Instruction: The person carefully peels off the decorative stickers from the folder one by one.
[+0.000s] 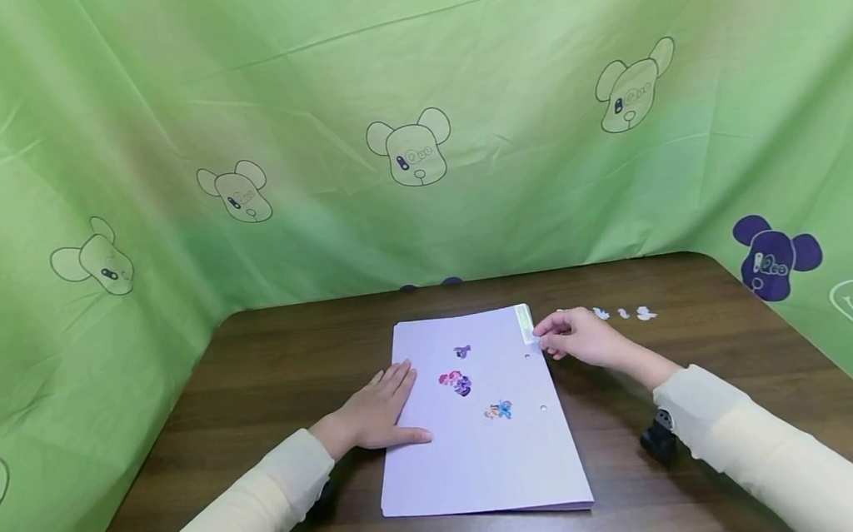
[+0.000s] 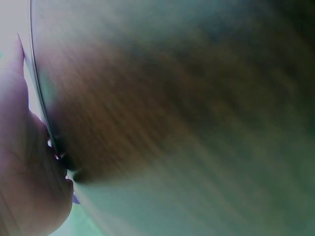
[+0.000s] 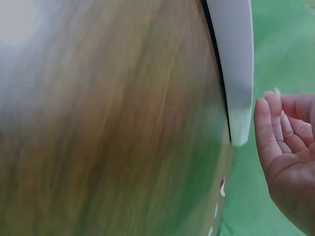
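A flat lilac folder with rounded corners [image 1: 480,470] lies on the brown wood-grain desk [image 1: 285,386]; it looks light, stiff and smooth, best steadied by its edges. The left hand [image 1: 378,412], fingers straight and thumb spread, rests on its left edge, beside small colourful pony-like pictures [image 1: 456,383]. Farther off, by the upper right edge, the right hand [image 1: 578,336] pinches a thin whitish piece [image 3: 277,91], probably flimsy and best held by its rim. Small pale cutouts [image 1: 645,313] lie beyond.
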A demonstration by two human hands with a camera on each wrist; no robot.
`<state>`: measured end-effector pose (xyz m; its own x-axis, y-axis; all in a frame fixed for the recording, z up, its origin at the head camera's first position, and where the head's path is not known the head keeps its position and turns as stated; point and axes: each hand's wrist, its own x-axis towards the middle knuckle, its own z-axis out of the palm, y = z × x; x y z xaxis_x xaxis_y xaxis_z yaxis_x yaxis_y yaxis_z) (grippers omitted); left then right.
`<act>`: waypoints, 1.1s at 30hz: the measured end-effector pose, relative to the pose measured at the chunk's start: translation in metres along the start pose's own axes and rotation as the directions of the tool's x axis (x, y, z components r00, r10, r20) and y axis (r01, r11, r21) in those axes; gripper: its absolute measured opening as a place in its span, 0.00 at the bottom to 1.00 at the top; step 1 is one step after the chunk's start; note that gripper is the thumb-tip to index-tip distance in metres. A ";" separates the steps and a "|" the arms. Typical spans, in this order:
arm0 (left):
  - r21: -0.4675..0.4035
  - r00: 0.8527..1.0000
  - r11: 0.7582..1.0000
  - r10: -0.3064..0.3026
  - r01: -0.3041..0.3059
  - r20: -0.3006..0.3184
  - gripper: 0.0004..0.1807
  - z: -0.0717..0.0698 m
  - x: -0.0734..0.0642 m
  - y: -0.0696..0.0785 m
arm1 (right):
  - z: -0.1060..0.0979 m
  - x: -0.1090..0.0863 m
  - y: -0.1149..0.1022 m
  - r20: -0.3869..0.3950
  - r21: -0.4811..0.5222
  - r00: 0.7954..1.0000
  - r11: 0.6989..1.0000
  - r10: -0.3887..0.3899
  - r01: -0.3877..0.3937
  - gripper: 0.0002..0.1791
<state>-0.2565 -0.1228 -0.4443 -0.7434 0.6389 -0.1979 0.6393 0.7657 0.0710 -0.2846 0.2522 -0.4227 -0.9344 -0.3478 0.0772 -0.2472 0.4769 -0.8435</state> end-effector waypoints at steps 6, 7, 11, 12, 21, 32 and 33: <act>-0.010 1.000 1.000 0.001 -0.001 -0.001 0.59 0.000 -0.001 0.000 | -0.011 -0.002 0.006 -0.066 0.018 0.996 0.998 0.060 -0.059 0.08; -0.011 1.000 1.000 0.001 -0.001 0.000 0.59 0.000 -0.001 0.000 | -0.012 -0.002 0.007 -0.077 0.032 0.994 0.996 0.081 -0.079 0.08; -0.015 1.000 1.000 -0.001 0.001 0.001 0.59 -0.001 -0.002 0.000 | -0.019 -0.002 0.011 -0.094 0.057 0.985 0.988 0.148 -0.143 0.08; -0.015 1.000 1.000 -0.001 0.001 0.001 0.59 -0.001 -0.002 0.000 | -0.021 -0.002 0.012 -0.095 0.056 0.981 0.985 0.168 -0.163 0.08; -0.018 1.000 1.000 0.004 -0.004 -0.002 0.58 -0.001 -0.002 0.001 | -0.032 0.000 0.020 -0.082 0.045 0.952 0.955 0.294 -0.292 0.13; -0.030 1.000 1.000 0.001 -0.002 -0.003 0.58 -0.002 -0.002 0.001 | -0.035 0.004 0.024 -0.066 0.010 0.950 0.952 0.305 -0.305 0.08; -0.031 1.000 1.000 0.002 -0.003 -0.004 0.59 -0.002 -0.002 0.001 | -0.034 0.004 0.024 -0.067 0.004 0.950 0.952 0.305 -0.306 0.08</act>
<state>-0.2544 -0.1233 -0.4422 -0.7425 0.6411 -0.1943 0.6348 0.7660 0.1016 -0.3033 0.2900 -0.4246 -0.9803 -0.1303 -0.1485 0.0515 0.5574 -0.8287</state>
